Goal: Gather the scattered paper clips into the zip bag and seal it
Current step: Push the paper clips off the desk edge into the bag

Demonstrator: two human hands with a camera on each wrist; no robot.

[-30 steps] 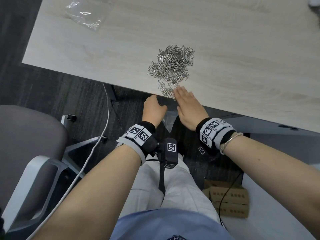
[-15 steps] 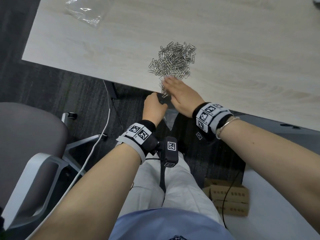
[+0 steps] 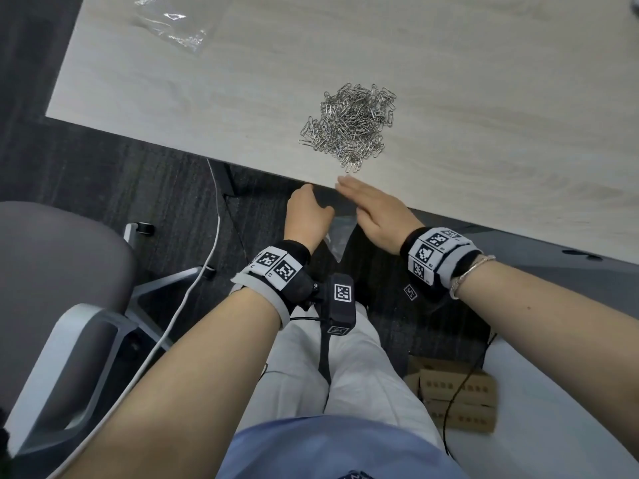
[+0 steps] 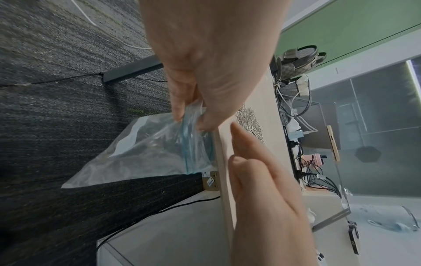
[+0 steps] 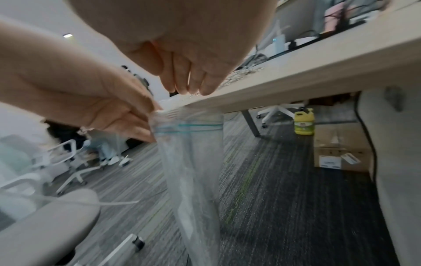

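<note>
A pile of silver paper clips (image 3: pixel 349 127) lies on the pale wooden table (image 3: pixel 484 98) near its front edge. My left hand (image 3: pixel 306 212) is just below that edge and pinches the mouth of a clear zip bag (image 4: pixel 145 149) at its blue zip strip, so the bag hangs down open against the edge. My right hand (image 3: pixel 371 210) is flat with straight fingers, its fingertips (image 5: pixel 189 86) on the table's edge right above the bag (image 5: pixel 193 162). It holds nothing. Whether clips lie in the bag I cannot tell.
A second crumpled clear plastic bag (image 3: pixel 169 25) lies at the table's far left. A grey office chair (image 3: pixel 52 271) stands to my left, with a white cable on the carpet. Cardboard boxes (image 3: pixel 456 399) sit on the floor at my right.
My right hand reached forward onto the near clips, then drew back to the table's edge. The trail of clips near the edge is shorter. My left hand has stayed put with the bag.
</note>
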